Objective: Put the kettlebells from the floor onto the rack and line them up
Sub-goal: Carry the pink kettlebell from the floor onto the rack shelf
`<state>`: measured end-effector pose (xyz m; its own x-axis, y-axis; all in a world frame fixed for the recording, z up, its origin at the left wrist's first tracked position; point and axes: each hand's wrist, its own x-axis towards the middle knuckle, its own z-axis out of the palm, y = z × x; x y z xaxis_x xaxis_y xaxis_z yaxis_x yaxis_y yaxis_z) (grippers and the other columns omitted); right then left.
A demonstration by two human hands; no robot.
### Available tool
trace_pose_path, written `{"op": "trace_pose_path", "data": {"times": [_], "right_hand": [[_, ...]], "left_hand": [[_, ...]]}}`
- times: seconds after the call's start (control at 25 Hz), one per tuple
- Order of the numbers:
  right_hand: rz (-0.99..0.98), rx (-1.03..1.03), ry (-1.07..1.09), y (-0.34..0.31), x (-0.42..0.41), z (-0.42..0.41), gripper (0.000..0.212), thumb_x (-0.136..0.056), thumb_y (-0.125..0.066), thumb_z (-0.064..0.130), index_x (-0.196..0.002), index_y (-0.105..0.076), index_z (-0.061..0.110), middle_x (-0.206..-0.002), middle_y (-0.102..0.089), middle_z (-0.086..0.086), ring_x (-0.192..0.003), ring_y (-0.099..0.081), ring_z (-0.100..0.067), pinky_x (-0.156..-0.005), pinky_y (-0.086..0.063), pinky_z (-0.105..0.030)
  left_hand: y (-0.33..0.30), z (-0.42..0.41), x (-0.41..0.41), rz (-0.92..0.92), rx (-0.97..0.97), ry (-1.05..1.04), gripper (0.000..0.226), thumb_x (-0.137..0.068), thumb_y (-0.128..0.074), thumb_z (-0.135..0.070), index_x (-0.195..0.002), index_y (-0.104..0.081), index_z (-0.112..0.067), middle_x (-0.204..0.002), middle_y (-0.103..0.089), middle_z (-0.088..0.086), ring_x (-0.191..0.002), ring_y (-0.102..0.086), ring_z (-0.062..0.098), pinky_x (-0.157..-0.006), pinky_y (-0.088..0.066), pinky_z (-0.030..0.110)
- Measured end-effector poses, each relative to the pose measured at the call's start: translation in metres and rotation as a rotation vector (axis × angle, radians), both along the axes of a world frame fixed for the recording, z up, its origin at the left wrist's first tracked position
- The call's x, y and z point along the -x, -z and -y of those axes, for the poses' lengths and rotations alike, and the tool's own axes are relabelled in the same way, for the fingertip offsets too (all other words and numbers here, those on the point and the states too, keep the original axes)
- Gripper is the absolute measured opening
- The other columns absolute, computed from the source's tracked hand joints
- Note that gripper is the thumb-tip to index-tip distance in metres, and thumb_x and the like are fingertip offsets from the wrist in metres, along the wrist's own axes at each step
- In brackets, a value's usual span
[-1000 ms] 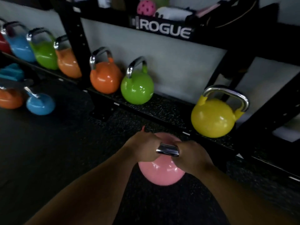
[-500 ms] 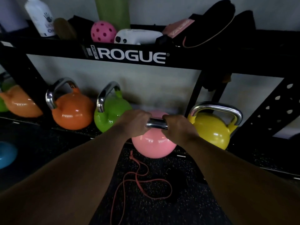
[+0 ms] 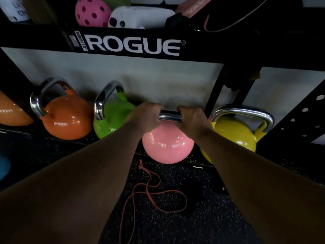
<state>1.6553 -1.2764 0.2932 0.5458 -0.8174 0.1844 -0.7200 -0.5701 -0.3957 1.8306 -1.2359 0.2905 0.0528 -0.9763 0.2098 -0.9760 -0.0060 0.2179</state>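
Note:
A pink kettlebell [image 3: 167, 145] with a chrome handle sits at the front edge of the rack's low shelf [image 3: 198, 161]. My left hand [image 3: 146, 115] and my right hand [image 3: 191, 118] are both closed on its handle, one at each end. It stands between a green kettlebell [image 3: 112, 118] on the left and a yellow kettlebell [image 3: 237, 132] on the right. An orange kettlebell [image 3: 66, 117] is further left, with another orange one [image 3: 10, 113] at the frame edge. A blue kettlebell [image 3: 4, 166] shows on the floor at far left.
The black upper beam [image 3: 133, 46] marked ROGUE runs overhead, carrying a pink ball [image 3: 91, 12], a white object and dark gear. Black uprights [image 3: 221, 90] stand behind the shelf. A pink cord [image 3: 149, 192] lies looped on the speckled floor below my arms.
I have carried the pink kettlebell from the floor forward and up to the shelf, into the gap between the green and yellow ones. The view has closed in on the rack.

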Motion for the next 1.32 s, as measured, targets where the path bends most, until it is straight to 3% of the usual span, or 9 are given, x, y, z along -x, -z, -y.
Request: {"op": "trace_pose_path", "data": {"times": [0.2,0.4,0.72,0.88,0.96,1.04,1.12,1.2,1.32], "right_hand": [[-0.009,0.007,0.01,-0.002,-0.019,0.019,0.019,-0.079,-0.065,0.016,-0.097,-0.062,0.009,-0.097,-0.069,-0.019,-0.094,-0.063,-0.041,-0.079,-0.052,-0.044],[-0.063,-0.076,0.019,-0.004,-0.038,0.039,0.02,-0.082,-0.064,0.017,-0.102,-0.059,0.012,-0.104,-0.066,-0.019,-0.097,-0.062,-0.041,-0.083,-0.053,-0.042],[-0.061,-0.072,0.048,-0.001,-0.039,0.047,0.016,-0.083,-0.063,0.014,-0.095,-0.053,0.015,-0.091,-0.063,-0.015,-0.085,-0.061,-0.038,-0.075,-0.056,-0.044],[-0.141,0.017,-0.016,-0.011,-0.036,0.038,0.04,-0.081,-0.064,0.016,-0.118,-0.047,0.018,-0.114,-0.053,-0.014,-0.108,-0.047,-0.036,-0.085,-0.046,-0.044],[-0.146,0.115,-0.045,-0.017,-0.028,0.031,0.055,-0.08,-0.064,0.021,-0.131,-0.042,0.021,-0.124,-0.05,-0.014,-0.116,-0.043,-0.034,-0.092,-0.042,-0.046],[-0.112,0.155,-0.049,-0.018,-0.011,0.021,0.063,-0.081,-0.063,0.024,-0.139,-0.038,0.021,-0.127,-0.05,-0.014,-0.118,-0.043,-0.033,-0.096,-0.043,-0.045],[-0.076,0.169,-0.041,-0.015,0.013,0.012,0.063,-0.085,-0.064,0.025,-0.141,-0.037,0.018,-0.127,-0.05,-0.014,-0.118,-0.044,-0.032,-0.096,-0.045,-0.045],[-0.017,0.19,-0.049,-0.014,0.045,0.005,0.058,-0.087,-0.064,0.022,-0.139,-0.04,0.015,-0.124,-0.05,-0.015,-0.115,-0.046,-0.032,-0.093,-0.047,-0.045],[0.026,0.212,-0.047,-0.014,0.105,-0.003,0.048,-0.085,-0.06,0.018,-0.131,-0.049,0.012,-0.121,-0.051,-0.018,-0.112,-0.047,-0.036,-0.091,-0.047,-0.048]], "left_hand": [[-0.002,0.019,-0.015,-0.075,-0.004,-0.073,0.017,-0.07,-0.073,-0.021,-0.085,-0.068,-0.012,-0.081,-0.071,0.012,-0.082,-0.066,0.033,-0.061,-0.034,0.027],[-0.001,0.038,-0.029,-0.115,-0.099,-0.099,0.027,-0.077,-0.075,-0.021,-0.098,-0.07,-0.005,-0.09,-0.072,0.016,-0.088,-0.066,0.033,-0.072,-0.046,0.033],[-0.003,0.042,-0.032,-0.138,-0.095,-0.07,0.032,-0.078,-0.075,-0.02,-0.104,-0.069,-0.002,-0.092,-0.072,0.016,-0.088,-0.066,0.032,-0.077,-0.049,0.034],[-0.009,0.032,-0.029,-0.175,-0.144,-0.118,0.034,-0.079,-0.077,-0.023,-0.105,-0.062,-0.006,-0.09,-0.069,0.011,-0.085,-0.066,0.029,-0.073,-0.052,0.036],[-0.016,0.028,-0.022,-0.215,-0.093,-0.118,0.045,-0.077,-0.077,-0.021,-0.114,-0.051,-0.016,-0.103,-0.063,0.008,-0.092,-0.064,0.027,-0.076,-0.055,0.04],[-0.019,0.023,-0.003,-0.149,-0.007,-0.116,0.063,-0.075,-0.076,-0.021,-0.127,-0.043,-0.027,-0.124,-0.057,0.006,-0.113,-0.056,0.027,-0.09,-0.052,0.048],[-0.018,0.019,0.025,-0.032,0.002,-0.073,0.083,-0.069,-0.079,-0.024,-0.139,-0.036,-0.029,-0.138,-0.048,0.005,-0.134,-0.04,0.028,-0.112,-0.031,0.054],[-0.015,0.014,0.057,0.068,0.004,0.0,0.088,-0.068,-0.078,-0.026,-0.144,-0.034,-0.025,-0.143,-0.042,0.005,-0.142,-0.028,0.028,-0.119,-0.012,0.055],[-0.012,0.003,0.104,0.161,0.04,0.077,0.076,-0.068,-0.073,-0.026,-0.138,-0.044,-0.02,-0.136,-0.048,0.006,-0.133,-0.037,0.029,-0.115,-0.023,0.05]]}}
